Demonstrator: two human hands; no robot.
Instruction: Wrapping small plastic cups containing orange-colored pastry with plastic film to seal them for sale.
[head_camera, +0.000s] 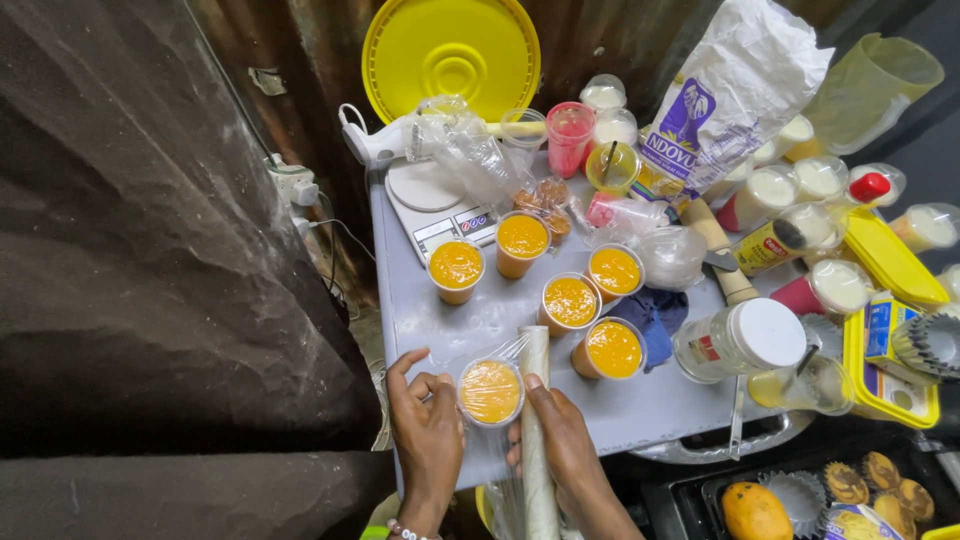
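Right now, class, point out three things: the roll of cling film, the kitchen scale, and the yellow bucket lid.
roll of cling film (535, 420), head view, middle of the roll
kitchen scale (425, 187), head view, round weighing plate
yellow bucket lid (450, 55), head view, centre

Around the pale grey table (440, 325), colour runs warm. The cups of filling (571, 300) on it are deep orange-yellow, as is the wrapped cup (490, 391) at its near edge, under clear, glinting film. Behind the table leans a bright yellow round lid (450, 52). On its far corner sits a white scale (432, 200). Right of it lies a yellow tray (892, 262), and a jar with a white lid (768, 333).
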